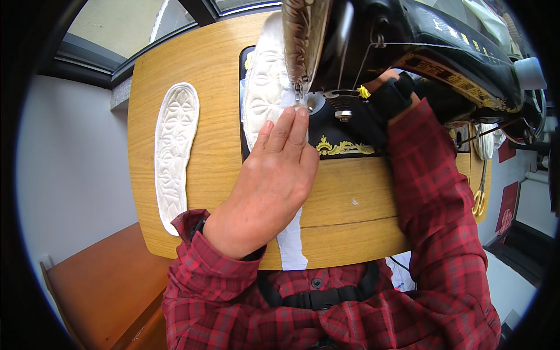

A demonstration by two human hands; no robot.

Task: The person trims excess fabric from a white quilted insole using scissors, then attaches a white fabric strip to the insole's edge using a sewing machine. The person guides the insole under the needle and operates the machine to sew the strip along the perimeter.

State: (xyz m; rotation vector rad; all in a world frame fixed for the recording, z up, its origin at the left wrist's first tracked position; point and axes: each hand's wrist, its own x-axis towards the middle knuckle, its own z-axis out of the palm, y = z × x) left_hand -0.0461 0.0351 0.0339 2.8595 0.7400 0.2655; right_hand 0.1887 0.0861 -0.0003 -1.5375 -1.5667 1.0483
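Note:
A black sewing machine [437, 26] with gold decoration stands on a wooden table. Under its presser foot [299, 92] lies a white quilted insole [262, 96], with a strip of white cloth [292, 247] along its right edge running down to the table's front edge. My left hand [273, 175] lies flat on the insole and strip, fingertips just below the foot, gripping nothing. My right hand [383, 81] reaches behind the machine's head; its fingers are hidden. On the table at the left rests a second quilted insole [177, 153] with a bound white edge.
Yellow-handled scissors [479, 201] lie at the table's right edge, below a bundle of white cord or strip [483, 142]. A small white scrap [354, 202] is on the wooden tabletop [345, 236]. A window frame [87, 57] borders the table at the upper left.

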